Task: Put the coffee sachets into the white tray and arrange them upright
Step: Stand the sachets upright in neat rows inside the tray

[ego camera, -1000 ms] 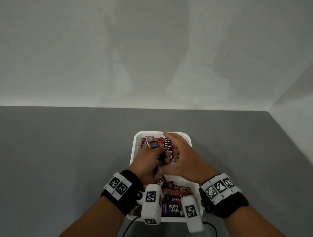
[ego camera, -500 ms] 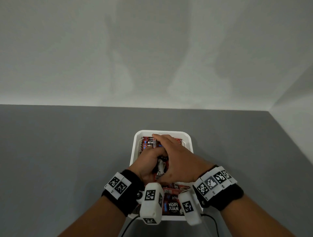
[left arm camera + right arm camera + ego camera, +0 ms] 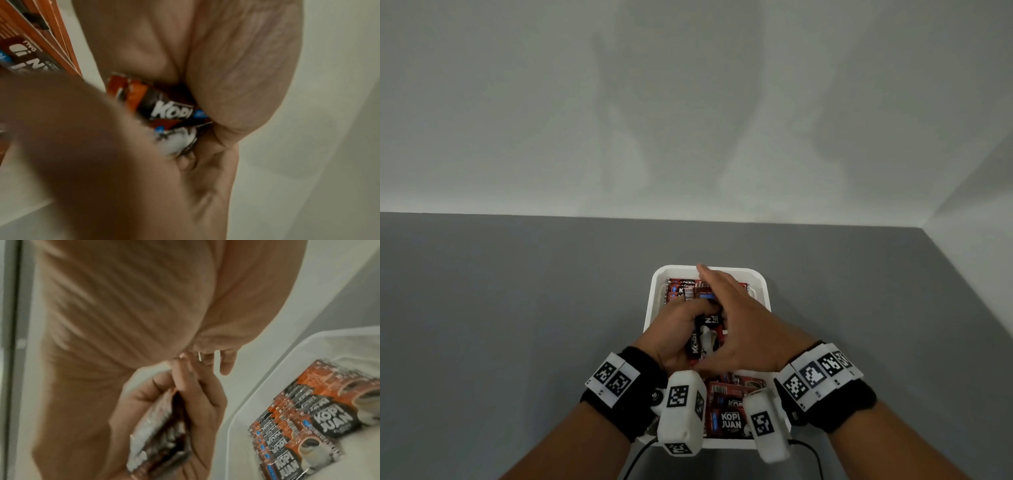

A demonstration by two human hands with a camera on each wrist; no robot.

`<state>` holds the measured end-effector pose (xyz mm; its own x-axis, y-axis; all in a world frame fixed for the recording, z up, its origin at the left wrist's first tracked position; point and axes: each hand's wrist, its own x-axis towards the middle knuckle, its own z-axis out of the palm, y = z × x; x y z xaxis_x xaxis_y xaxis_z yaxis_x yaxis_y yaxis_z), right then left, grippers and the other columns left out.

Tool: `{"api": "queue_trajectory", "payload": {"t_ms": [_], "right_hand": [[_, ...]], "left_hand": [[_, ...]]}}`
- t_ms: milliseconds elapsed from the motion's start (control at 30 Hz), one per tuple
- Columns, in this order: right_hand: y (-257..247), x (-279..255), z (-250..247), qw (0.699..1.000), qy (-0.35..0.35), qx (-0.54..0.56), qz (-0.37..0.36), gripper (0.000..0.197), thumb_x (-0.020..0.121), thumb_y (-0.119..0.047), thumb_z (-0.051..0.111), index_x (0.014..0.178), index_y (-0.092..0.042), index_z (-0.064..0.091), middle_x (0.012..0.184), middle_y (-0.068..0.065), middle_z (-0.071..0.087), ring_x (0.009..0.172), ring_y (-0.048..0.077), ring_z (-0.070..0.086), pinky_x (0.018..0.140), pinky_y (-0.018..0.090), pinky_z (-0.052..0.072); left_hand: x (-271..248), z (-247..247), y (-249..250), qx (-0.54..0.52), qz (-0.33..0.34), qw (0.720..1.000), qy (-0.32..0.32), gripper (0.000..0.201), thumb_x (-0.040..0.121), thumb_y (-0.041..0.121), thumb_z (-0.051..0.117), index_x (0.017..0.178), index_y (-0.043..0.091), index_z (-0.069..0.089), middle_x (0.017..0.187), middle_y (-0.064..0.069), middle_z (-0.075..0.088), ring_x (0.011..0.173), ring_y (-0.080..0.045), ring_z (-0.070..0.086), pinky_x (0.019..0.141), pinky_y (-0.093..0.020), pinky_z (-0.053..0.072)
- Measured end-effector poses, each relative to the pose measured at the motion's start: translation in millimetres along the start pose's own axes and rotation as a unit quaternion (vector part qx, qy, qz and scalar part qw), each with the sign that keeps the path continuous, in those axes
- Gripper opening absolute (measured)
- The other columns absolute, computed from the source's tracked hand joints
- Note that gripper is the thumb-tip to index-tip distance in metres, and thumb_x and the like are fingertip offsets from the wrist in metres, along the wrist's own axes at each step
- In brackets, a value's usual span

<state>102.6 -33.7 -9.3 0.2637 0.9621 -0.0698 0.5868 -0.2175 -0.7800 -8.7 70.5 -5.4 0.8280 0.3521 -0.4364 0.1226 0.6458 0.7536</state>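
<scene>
At the near end of the white tray, sachets lie flat. Mid-tray, the left hand grips a bundle of sachets, seemingly to stand them; the right hand, fingers straight, braces the upright row beyond.
</scene>
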Motion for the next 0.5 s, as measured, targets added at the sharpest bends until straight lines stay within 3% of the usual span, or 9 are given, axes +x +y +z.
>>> {"api": "queue_trajectory", "payload": {"t_ms": [33,100,167,200,267,333,400,433,500], "right_hand": [[0.1,-0.8,-1.9,0.998,0.017,0.066,0.015,0.122,0.062,-0.043,0.091,0.159,-0.027,0.02,0.153,-0.014,0.032,0.141,0.0,0.034,0.112,0.023,0.039],[2.7,0.4,-3.1,0.974,0.086,0.202,0.055,0.081,0.076,-0.039,0.08,0.148,-0.028,0.045,0.138,-0.007,0.055,0.125,0.004,0.056,0.099,0.025,0.051],[3.5,4.2,-1.9,0.939,0.156,0.292,0.097,0.037,0.091,-0.017,0.071,0.127,-0.02,0.065,0.109,0.002,0.072,0.102,0.012,0.069,0.085,0.027,0.056],[3.2,5.8,-1.7,0.927,0.185,0.309,0.105,0.025,0.092,-0.005,0.068,0.116,-0.014,0.071,0.098,0.005,0.074,0.091,0.016,0.071,0.08,0.028,0.057],[4.5,7.0,-3.2,0.91,0.224,0.33,0.114,0.017,0.091,0.005,0.066,0.099,-0.008,0.074,0.084,0.007,0.075,0.077,0.018,0.071,0.07,0.027,0.056],[4.3,6.5,-7.8,0.891,0.255,0.354,0.13,0.015,0.09,0.006,0.066,0.095,-0.006,0.073,0.079,0.008,0.074,0.068,0.017,0.066,0.061,0.026,0.055],[5.0,6.3,-10.4,0.876,0.282,0.367,0.138,0.013,0.091,0.005,0.066,0.096,-0.005,0.072,0.081,0.014,0.073,0.066,0.02,0.061,0.057,0.028,0.053],[4.2,6.0,-9.8,0.869,0.293,0.374,0.14,0.011,0.091,0.004,0.066,0.097,-0.004,0.071,0.083,0.018,0.073,0.067,0.023,0.061,0.058,0.03,0.053],[0.7,6.3,-6.8,0.853,0.292,0.408,0.144,0.007,0.092,0.0,0.067,0.099,0.0,0.07,0.089,0.02,0.074,0.073,0.027,0.066,0.064,0.035,0.056]], "left_hand": [[-0.1,-1.6,-0.5,0.006,0.016,1.0,-0.004,0.023,0.096,-0.002,0.05,0.109,-0.012,0.065,0.095,-0.028,0.069,0.076,-0.031,0.071,0.067,-0.037,0.061],[-0.1,-4.3,-3.5,0.001,0.046,0.999,-0.021,0.03,0.095,0.002,0.058,0.122,-0.01,0.062,0.114,-0.035,0.066,0.094,-0.04,0.07,0.084,-0.049,0.058],[0.8,-4.2,-6.5,0.008,0.067,0.998,-0.014,0.031,0.092,0.002,0.065,0.121,-0.007,0.064,0.116,-0.034,0.067,0.097,-0.041,0.07,0.088,-0.051,0.057],[2.2,-3.7,-7.6,0.021,0.079,0.997,-0.004,0.03,0.09,0.001,0.067,0.119,-0.006,0.066,0.114,-0.033,0.068,0.096,-0.041,0.071,0.087,-0.051,0.058],[2.8,-3.8,-8.7,0.046,0.093,0.995,-0.002,0.026,0.089,-0.004,0.066,0.115,-0.006,0.067,0.109,-0.031,0.071,0.091,-0.04,0.072,0.082,-0.048,0.06],[1.5,-7.0,-8.3,0.061,0.091,0.994,-0.008,0.015,0.088,-0.01,0.062,0.102,-0.007,0.069,0.089,-0.024,0.074,0.072,-0.032,0.073,0.065,-0.037,0.06],[0.0,-10.4,-7.9,0.086,0.097,0.992,0.008,0.013,0.088,-0.012,0.062,0.088,-0.001,0.069,0.07,-0.014,0.069,0.052,-0.02,0.065,0.049,-0.025,0.051],[1.7,-12.2,-8.5,0.1,0.105,0.989,0.018,0.012,0.088,-0.01,0.065,0.087,0.0,0.07,0.07,-0.016,0.068,0.053,-0.021,0.064,0.05,-0.026,0.051],[2.7,-11.7,-9.3,0.121,0.136,0.983,0.026,0.009,0.086,-0.002,0.072,0.094,0.0,0.074,0.087,-0.029,0.07,0.07,-0.033,0.066,0.066,-0.04,0.054]]}}
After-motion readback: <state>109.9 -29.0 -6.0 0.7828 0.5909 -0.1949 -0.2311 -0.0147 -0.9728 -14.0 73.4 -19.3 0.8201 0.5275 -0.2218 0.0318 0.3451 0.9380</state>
